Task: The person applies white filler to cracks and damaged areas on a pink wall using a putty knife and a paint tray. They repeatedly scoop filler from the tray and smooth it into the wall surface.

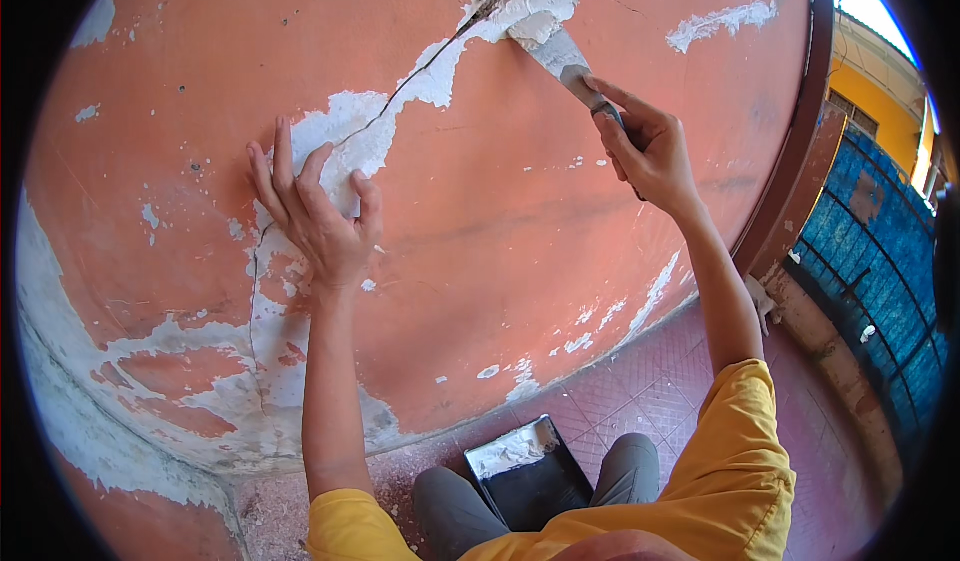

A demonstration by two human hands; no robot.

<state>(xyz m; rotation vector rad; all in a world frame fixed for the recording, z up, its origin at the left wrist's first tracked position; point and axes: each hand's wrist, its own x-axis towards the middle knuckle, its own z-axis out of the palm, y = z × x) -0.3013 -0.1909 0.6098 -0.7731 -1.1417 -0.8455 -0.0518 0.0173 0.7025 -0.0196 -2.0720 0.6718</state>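
Observation:
My right hand (645,144) grips the dark handle of a putty knife (564,58). The knife's metal blade slants up to the left, and its tip meets thick white filler (536,5) at the top end of a wall crack (424,67). White filler covers the blade's far end. My left hand (321,197) is spread against the orange wall (480,163), fingers apart, over a bare white patch (360,122) at the crack's lower end. It holds nothing. The crack runs diagonally between my hands, dark and widest near the filler.
A black tray (536,482) with white filler at its far end sits on the reddish tiled floor (630,403) between my knees. Peeling paint (247,381) marks the lower wall. At right stand a brown post (787,186) and a blue barred gate (874,268).

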